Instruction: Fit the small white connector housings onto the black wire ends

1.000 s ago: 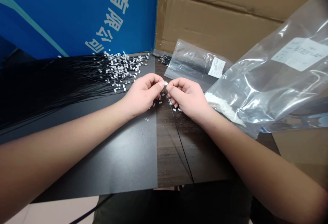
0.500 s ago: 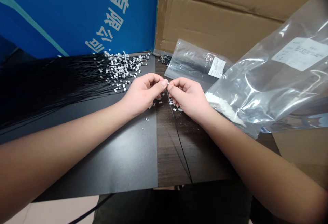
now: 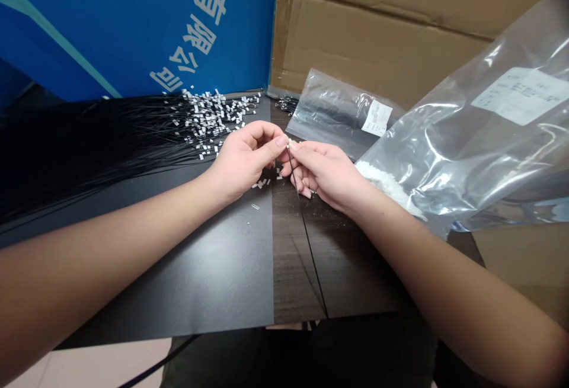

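In front of me, my left hand [image 3: 249,157] pinches a tiny white connector [image 3: 288,142] between thumb and index finger. My right hand [image 3: 326,169] meets it there, thumb and index fingertip closed at the same small piece, with the other fingers curled loosely below. From the connector a thin black wire [image 3: 310,240] runs down past the right fingers to the table's front edge. Exactly how the fingertips share the connector and wire end is partly hidden. Small loose white pieces [image 3: 262,183] lie on the table beneath my hands.
At left lies a heap of black wires [image 3: 89,145] with white connectors [image 3: 208,116] on their ends. A large clear bag [image 3: 480,151] on the right holds white pieces [image 3: 391,189]. Behind are a smaller clear bag [image 3: 326,106], a cardboard box [image 3: 377,38] and a blue panel [image 3: 111,21].
My right hand has turned slightly, its lower fingers loosening and dropping. The white connector and the wire's upper part, hidden before, now show between my hands.
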